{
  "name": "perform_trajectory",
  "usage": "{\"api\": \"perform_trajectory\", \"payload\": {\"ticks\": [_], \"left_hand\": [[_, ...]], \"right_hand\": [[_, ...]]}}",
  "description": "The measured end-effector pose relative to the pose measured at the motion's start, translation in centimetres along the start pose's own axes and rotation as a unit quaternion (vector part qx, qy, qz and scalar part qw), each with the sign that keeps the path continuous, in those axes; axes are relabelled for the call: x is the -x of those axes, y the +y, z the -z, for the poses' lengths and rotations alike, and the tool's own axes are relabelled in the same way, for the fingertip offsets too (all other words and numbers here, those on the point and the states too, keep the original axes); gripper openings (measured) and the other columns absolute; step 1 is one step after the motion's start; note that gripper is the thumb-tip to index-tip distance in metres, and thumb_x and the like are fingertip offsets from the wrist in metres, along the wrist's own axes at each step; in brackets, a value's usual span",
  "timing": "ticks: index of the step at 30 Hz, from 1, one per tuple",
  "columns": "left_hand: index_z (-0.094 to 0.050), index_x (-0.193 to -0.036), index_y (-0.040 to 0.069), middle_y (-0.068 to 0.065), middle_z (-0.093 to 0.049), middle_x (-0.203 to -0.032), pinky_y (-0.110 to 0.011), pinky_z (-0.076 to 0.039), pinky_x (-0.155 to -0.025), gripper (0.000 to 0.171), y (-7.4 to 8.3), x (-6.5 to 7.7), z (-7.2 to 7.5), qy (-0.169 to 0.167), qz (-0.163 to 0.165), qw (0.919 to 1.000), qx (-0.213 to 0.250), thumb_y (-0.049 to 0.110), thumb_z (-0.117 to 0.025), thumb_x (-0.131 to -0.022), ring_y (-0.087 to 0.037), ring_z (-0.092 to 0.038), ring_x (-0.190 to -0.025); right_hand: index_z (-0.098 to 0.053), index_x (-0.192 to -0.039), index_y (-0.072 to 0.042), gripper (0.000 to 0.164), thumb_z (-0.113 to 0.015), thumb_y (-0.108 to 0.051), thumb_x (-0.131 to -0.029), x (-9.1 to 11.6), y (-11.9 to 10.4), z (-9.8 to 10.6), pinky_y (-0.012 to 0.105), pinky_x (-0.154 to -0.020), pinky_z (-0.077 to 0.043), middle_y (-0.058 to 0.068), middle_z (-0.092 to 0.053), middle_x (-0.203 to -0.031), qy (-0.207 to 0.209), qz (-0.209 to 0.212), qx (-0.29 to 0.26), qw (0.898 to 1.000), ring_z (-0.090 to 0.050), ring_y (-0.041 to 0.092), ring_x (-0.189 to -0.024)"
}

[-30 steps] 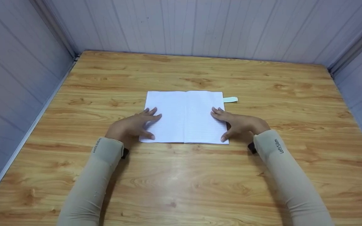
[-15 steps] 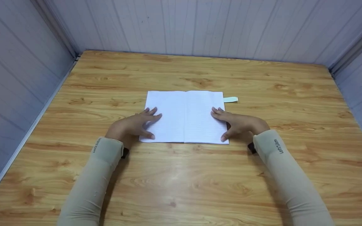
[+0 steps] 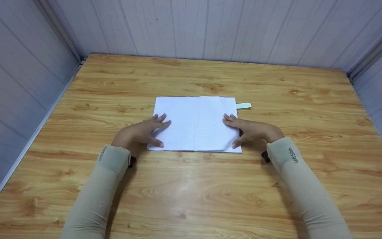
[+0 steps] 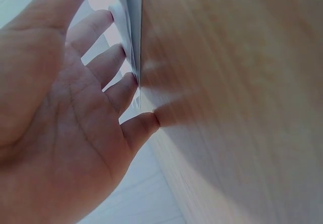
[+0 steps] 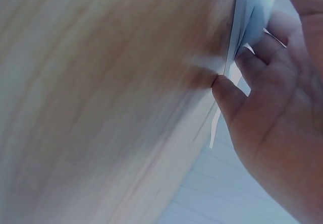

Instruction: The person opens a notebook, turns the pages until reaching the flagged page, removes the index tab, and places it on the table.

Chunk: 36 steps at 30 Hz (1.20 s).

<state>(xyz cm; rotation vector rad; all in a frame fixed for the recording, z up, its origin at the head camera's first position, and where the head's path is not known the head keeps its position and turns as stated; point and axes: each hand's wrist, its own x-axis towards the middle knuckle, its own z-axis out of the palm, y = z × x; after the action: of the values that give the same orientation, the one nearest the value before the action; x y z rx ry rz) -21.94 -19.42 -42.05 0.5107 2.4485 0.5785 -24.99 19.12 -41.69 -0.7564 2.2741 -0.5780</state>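
An open notebook (image 3: pixel 181 113) with faintly lined white pages lies flat in the middle of the head view. On its left page rest the spread fingertips and thumb of my left hand (image 3: pixel 139 132), which comes in over the outer edge. My right hand (image 3: pixel 255 128) mirrors it on the right page, its thumb near the lower corner, where the top sheet buckles slightly. In the left wrist view, the little finger touches the tabletop beside the page edges (image 4: pixel 132 37). The right wrist view likewise has the little finger down at the edge of the stacked pages (image 5: pixel 242 22).
A pale tab or strip (image 3: pixel 243 106) sticks out past the notebook's upper right edge. The wood-grain table (image 3: pixel 184 192) is bounded by a pale panelled wall (image 3: pixel 191 30) behind, with more panels at both sides.
My right thumb has slid slightly inward, and the right page's lower corner now buckles beside it. The left hand and the notebook keep their places.
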Motion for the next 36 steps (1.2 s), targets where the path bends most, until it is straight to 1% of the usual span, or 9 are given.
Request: {"api": "perform_trajectory", "payload": {"ticks": [5,6,11,14,19,22,29,36], "left_hand": [[-0.021,-0.153,0.029,0.005,0.003,-0.163,-0.053,0.001,-0.119,0.085,-0.01,0.06,-0.08,-0.002,0.000,0.9999,0.011,0.028,-0.072,-0.085,-0.024,0.011,-0.150],[-0.021,-0.153,0.027,0.004,0.003,-0.163,-0.053,0.001,-0.119,0.085,-0.02,0.09,-0.09,-0.003,-0.004,0.9999,0.014,0.027,-0.072,-0.085,-0.025,0.011,-0.150],[-0.020,-0.153,0.024,0.001,0.004,-0.163,-0.051,0.001,-0.120,0.086,-0.19,0.12,-0.11,-0.005,-0.014,0.9996,0.026,0.024,-0.073,-0.084,-0.025,0.012,-0.149],[-0.021,-0.153,0.026,0.004,0.004,-0.163,-0.049,0.001,-0.121,0.086,-0.21,0.00,-0.13,-0.004,-0.008,0.9995,0.029,0.024,-0.073,-0.084,-0.023,0.012,-0.150],[-0.022,-0.152,0.029,0.007,0.003,-0.163,-0.050,0.001,-0.120,0.084,-0.09,-0.10,-0.12,-0.002,0.001,0.9997,0.026,0.026,-0.072,-0.085,-0.021,0.012,-0.150],[-0.021,-0.152,0.029,0.006,0.003,-0.163,-0.050,0.001,-0.120,0.084,-0.08,-0.03,-0.12,-0.002,-0.001,0.9997,0.026,0.026,-0.072,-0.085,-0.022,0.012,-0.150],[-0.020,-0.153,0.027,0.004,0.003,-0.163,-0.052,0.002,-0.120,0.085,-0.08,0.05,-0.10,-0.001,-0.007,0.9998,0.019,0.026,-0.071,-0.085,-0.024,0.011,-0.150],[-0.023,-0.152,0.028,0.005,0.002,-0.163,-0.050,0.000,-0.120,0.083,0.04,0.18,-0.01,0.003,-0.003,0.9997,0.024,0.026,-0.072,-0.085,-0.023,0.010,-0.150]], "right_hand": [[-0.008,-0.154,-0.014,0.093,-0.069,-0.033,-0.087,-0.23,0.13,-0.10,0.050,-0.120,-0.004,0.002,0.008,-0.163,0.001,0.018,-0.003,1.000,0.011,0.025,-0.149],[-0.008,-0.154,-0.013,0.092,-0.068,-0.034,-0.088,-0.28,0.18,-0.10,0.050,-0.120,-0.004,0.003,0.008,-0.163,0.001,0.022,-0.005,1.000,0.011,0.025,-0.149],[-0.009,-0.154,-0.010,0.090,-0.066,-0.035,-0.088,-0.32,0.28,-0.05,0.049,-0.121,-0.004,0.004,0.007,-0.163,0.002,0.035,-0.015,0.999,0.011,0.025,-0.149],[-0.009,-0.154,-0.010,0.091,-0.066,-0.037,-0.088,-0.30,0.33,0.00,0.049,-0.121,-0.004,0.003,0.007,-0.163,0.002,0.033,-0.020,0.999,0.012,0.025,-0.149],[-0.009,-0.154,-0.012,0.090,-0.065,-0.040,-0.089,-0.28,0.39,0.06,0.048,-0.121,-0.004,0.001,0.008,-0.162,0.001,0.023,-0.015,1.000,0.012,0.023,-0.149],[-0.009,-0.154,-0.013,0.090,-0.064,-0.041,-0.089,-0.29,0.33,0.10,0.046,-0.121,-0.004,-0.001,0.008,-0.162,-0.001,0.021,-0.012,1.000,0.012,0.021,-0.149],[-0.009,-0.154,-0.012,0.088,-0.061,-0.043,-0.091,-0.19,0.36,0.13,0.048,-0.121,-0.003,0.000,0.008,-0.162,-0.002,0.025,-0.011,1.000,0.012,0.023,-0.149],[-0.008,-0.154,-0.012,0.088,-0.060,-0.044,-0.091,-0.35,0.39,0.17,0.049,-0.121,-0.003,0.002,0.009,-0.162,-0.005,0.027,-0.008,1.000,0.013,0.023,-0.149]]}}
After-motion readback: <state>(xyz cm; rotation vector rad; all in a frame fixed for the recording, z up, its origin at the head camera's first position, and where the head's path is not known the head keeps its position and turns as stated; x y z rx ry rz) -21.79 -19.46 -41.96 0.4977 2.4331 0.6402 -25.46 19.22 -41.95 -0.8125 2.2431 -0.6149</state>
